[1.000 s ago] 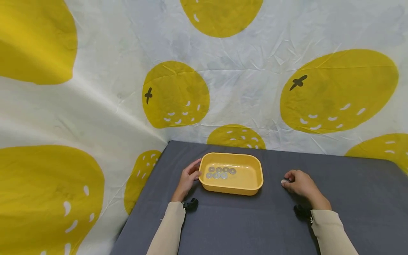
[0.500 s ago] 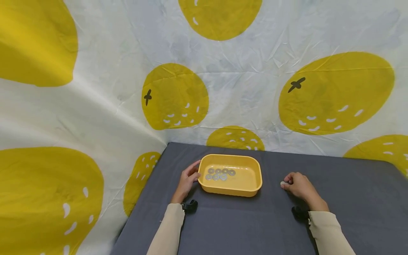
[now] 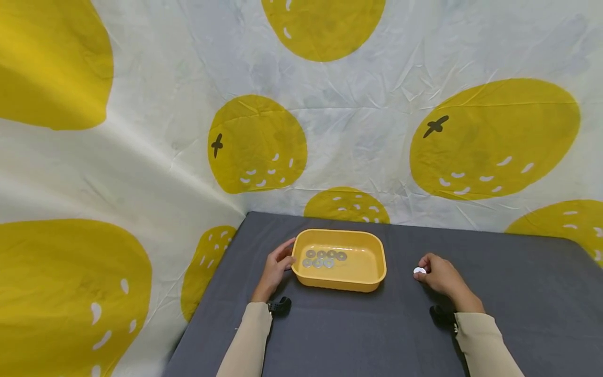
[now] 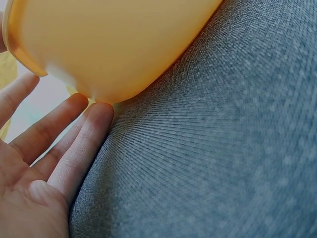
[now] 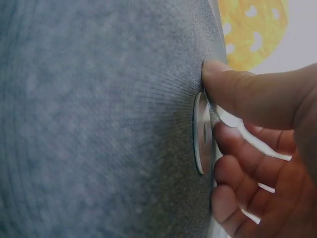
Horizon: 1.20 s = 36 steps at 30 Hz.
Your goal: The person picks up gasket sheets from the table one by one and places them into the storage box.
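Note:
A yellow plastic tray (image 3: 339,283) stands on the dark cloth, with several flat metal washers (image 3: 328,263) in two rows at the left of its floor. My left hand (image 3: 275,269) rests against the tray's left end. In the left wrist view, its fairly straight fingers (image 4: 74,153) touch the outer wall. Right of the tray, my right hand (image 3: 443,275) pinches a bright washer (image 3: 419,270) between thumb and fingers, low over the cloth. The right wrist view shows a washer (image 5: 202,134) with a centre hole lying edge-on beside the curled fingers, below the thumb (image 5: 237,91).
Grey-blue cloth (image 3: 367,335) covers the table. A white curtain printed with yellow fruit (image 3: 264,141) rises behind the table and along its left side. Dark straps with small devices (image 3: 281,306) sit at both wrists.
The washer at my right fingertips has tilted and now shows a brighter face. My left hand stays at the tray. The whole head view has shifted slightly.

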Each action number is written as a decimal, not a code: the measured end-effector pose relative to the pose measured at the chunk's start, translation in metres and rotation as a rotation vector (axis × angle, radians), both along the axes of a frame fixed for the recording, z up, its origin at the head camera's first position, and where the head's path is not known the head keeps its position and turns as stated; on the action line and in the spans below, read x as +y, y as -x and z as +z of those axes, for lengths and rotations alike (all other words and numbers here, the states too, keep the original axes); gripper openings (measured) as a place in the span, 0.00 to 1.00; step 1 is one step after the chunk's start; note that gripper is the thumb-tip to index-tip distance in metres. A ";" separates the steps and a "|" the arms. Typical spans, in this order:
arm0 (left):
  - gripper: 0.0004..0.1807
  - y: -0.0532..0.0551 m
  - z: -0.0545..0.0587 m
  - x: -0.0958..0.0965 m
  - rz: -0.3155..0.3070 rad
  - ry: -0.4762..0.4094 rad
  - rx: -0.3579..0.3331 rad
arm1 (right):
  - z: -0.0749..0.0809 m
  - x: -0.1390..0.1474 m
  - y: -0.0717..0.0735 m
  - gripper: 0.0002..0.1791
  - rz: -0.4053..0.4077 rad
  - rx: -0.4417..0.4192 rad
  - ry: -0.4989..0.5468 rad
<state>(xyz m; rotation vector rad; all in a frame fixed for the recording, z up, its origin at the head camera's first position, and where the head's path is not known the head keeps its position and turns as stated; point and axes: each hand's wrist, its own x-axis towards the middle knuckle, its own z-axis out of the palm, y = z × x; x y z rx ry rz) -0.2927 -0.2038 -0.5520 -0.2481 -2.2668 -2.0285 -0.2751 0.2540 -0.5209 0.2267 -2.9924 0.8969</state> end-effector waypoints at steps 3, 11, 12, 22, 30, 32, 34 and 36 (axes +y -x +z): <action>0.31 0.000 0.000 0.000 0.000 -0.006 0.008 | 0.000 -0.001 -0.002 0.13 0.018 0.013 -0.002; 0.32 -0.002 0.001 0.002 -0.019 -0.016 0.004 | 0.003 0.002 -0.005 0.07 0.062 0.081 0.060; 0.31 -0.002 0.001 0.002 -0.016 -0.018 0.003 | 0.005 0.002 -0.005 0.07 0.059 0.094 0.069; 0.32 0.000 0.001 -0.002 -0.043 -0.006 -0.018 | 0.020 -0.007 -0.006 0.16 0.034 0.083 0.208; 0.32 -0.002 0.001 -0.004 -0.047 -0.003 -0.027 | 0.023 -0.015 -0.009 0.22 0.103 0.034 0.454; 0.32 -0.003 0.002 -0.002 -0.034 -0.011 -0.015 | 0.023 -0.015 -0.009 0.22 0.101 0.021 0.470; 0.31 -0.004 0.002 0.000 -0.020 -0.014 0.001 | 0.024 -0.016 -0.009 0.23 0.100 0.006 0.482; 0.31 -0.004 0.002 0.001 -0.011 -0.013 0.011 | 0.025 -0.017 -0.008 0.24 0.098 -0.006 0.489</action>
